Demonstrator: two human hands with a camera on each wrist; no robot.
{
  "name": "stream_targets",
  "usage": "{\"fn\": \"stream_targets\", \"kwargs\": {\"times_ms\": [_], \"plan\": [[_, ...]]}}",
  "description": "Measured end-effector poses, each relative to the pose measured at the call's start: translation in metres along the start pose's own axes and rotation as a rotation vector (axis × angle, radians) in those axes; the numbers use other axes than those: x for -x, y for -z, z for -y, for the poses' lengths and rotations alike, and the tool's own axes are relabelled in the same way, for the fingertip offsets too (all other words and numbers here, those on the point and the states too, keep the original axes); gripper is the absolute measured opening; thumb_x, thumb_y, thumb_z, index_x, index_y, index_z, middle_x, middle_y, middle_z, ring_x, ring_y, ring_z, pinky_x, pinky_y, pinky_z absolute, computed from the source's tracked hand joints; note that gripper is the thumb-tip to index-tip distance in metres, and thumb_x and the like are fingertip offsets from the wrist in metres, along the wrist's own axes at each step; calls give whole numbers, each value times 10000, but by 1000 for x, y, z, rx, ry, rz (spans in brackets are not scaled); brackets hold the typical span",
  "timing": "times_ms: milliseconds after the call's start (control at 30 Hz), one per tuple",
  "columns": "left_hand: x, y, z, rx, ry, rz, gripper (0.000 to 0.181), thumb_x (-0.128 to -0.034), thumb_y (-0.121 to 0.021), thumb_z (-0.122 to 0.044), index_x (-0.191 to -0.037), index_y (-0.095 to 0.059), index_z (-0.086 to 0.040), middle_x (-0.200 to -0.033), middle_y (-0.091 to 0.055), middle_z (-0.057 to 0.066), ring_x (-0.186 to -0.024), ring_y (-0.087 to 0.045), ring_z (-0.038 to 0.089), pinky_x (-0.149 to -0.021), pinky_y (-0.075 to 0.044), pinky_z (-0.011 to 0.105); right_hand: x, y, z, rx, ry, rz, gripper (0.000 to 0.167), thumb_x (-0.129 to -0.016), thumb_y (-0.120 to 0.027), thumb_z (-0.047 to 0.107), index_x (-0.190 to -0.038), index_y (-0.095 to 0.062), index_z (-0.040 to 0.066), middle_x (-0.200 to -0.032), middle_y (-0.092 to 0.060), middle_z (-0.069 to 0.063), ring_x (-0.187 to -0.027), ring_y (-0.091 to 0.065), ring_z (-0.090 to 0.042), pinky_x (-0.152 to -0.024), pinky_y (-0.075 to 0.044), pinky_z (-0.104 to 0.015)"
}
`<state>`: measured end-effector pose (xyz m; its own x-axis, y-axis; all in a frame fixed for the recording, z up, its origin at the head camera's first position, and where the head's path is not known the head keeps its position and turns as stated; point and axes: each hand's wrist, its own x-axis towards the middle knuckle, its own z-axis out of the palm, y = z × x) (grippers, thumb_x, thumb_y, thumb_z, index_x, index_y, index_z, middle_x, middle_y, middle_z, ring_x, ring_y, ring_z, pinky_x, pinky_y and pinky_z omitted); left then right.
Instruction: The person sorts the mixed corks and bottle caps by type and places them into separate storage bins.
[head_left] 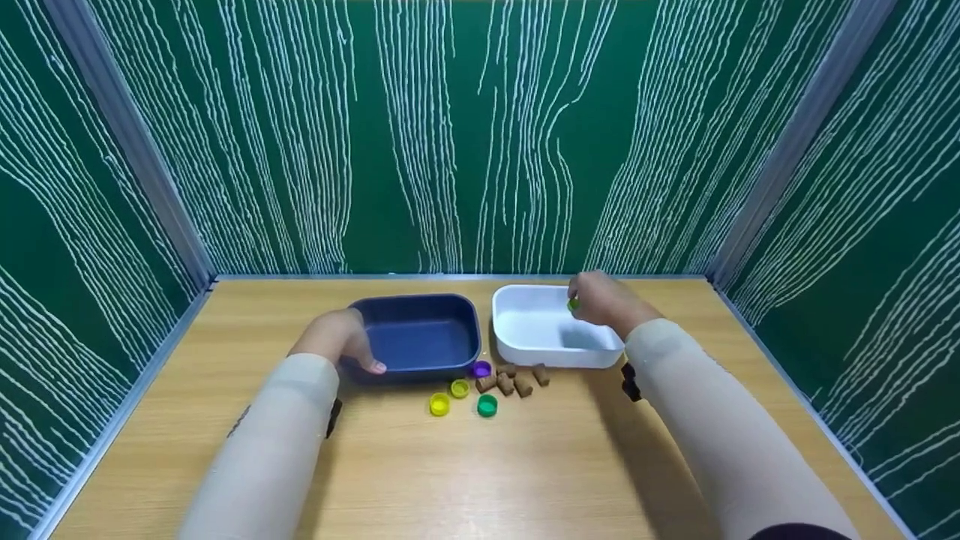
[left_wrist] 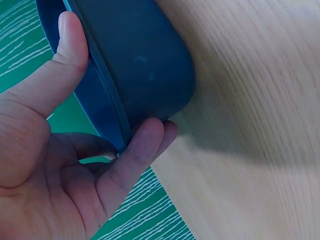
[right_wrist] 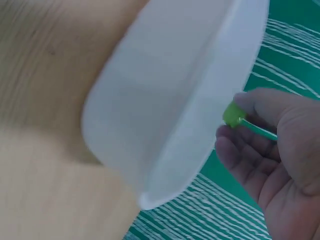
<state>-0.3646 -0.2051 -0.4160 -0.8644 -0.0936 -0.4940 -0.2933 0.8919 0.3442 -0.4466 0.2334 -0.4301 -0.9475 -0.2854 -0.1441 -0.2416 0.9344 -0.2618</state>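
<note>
Wooden tabletop (head_left: 480, 472), green white-lined walls (head_left: 363, 150) around. Right hand (head_left: 604, 301) pinched light-green cap (right_wrist: 232, 115) above white tray (head_left: 559, 355); left hand (head_left: 337, 337) gripped blue tray (head_left: 424, 341), left of white tray. Loose caps (head_left: 439, 405), brown pieces (head_left: 505, 385) lay off white tray's front left. Tabletop's back edge ran just behind white tray; wood extended rightward.

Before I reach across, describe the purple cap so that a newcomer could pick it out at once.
On the wooden table, find the dark blue tray, to the left of the white tray. By its near right corner, next to brown cork-like pieces, sits a small round purple cap. Its colour sets it apart: the loose caps nearer the person are yellow and green.
</note>
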Motion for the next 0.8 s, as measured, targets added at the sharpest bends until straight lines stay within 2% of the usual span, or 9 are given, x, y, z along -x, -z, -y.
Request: {"fn": "stream_targets", "kwargs": {"times_ms": [67, 233, 333, 500, 700, 800], "plan": [[-2, 0, 0, 6, 6, -1, 1113, -869, -1022, -339, -1678, -396, 102, -1711, -487, 307, -1516, -524, 468, -1347, -430, 631, -5, -6, -5, 14, -43, -4, 357, -1018, -724, -62, -1374, -753, -48, -1311, -781, -231, -1102, -733, -347, -1060, -674, -546], [1, 0, 1, 10, 5, 2, 1127, -887, -1009, -347, -1701, -364, 90, -1746, -449, 303, -1574, -482, 473, -1364, -401, 634, -11, -19, -17, 18, -128, -21, 256, -1045, -644, -63, -1282, -740, -42, -1133, -753, -185, -953, -667, -308, -874, -646, -453], [4, 1, 2, -28, -12, 5, 1133, -885, -1009, -372, -1692, -373, 104, -1749, -448, 307, -1602, -467, 484, -1372, -394, 618, -9, -26, -22, -24, -163, -22, 234, -1062, -616, -48, -1265, -732, -28, -1116, -727, -166, -962, -652, -313, -873, -616, -443], [5, 2, 1, -86, -31, 5, 1095, -894, -998, -403, -1649, -421, 142, -1708, -501, 315, -1594, -492, 488, -1371, -407, 589, -6, -33, -28, -87, -168, -7, 256, -1093, -554, -27, -1284, -724, -26, -1142, -713, -164, -1007, -632, -328, -945, -591, -483], [2, 1, 0, -80, -25, -2, 1084, -896, -997, -403, -1644, -431, 138, -1700, -510, 318, -1586, -499, 488, -1373, -399, 604, -1, -39, -30, -135, -214, 18, 278, -1132, -508, 30, -1361, -662, -7, -1292, -699, -193, -1153, -628, -358, -1178, -566, -578], [1, 0, 0, -76, -26, -3, 1092, -889, -1002, -401, -1646, -428, 137, -1699, -507, 323, -1587, -495, 494, -1373, -395, 610, 3, -41, -30, -137, -225, 26, 275, -1126, -510, 36, -1363, -645, 1, -1332, -680, -197, -1196, -621, -370, -1226, -539, -587]]}}
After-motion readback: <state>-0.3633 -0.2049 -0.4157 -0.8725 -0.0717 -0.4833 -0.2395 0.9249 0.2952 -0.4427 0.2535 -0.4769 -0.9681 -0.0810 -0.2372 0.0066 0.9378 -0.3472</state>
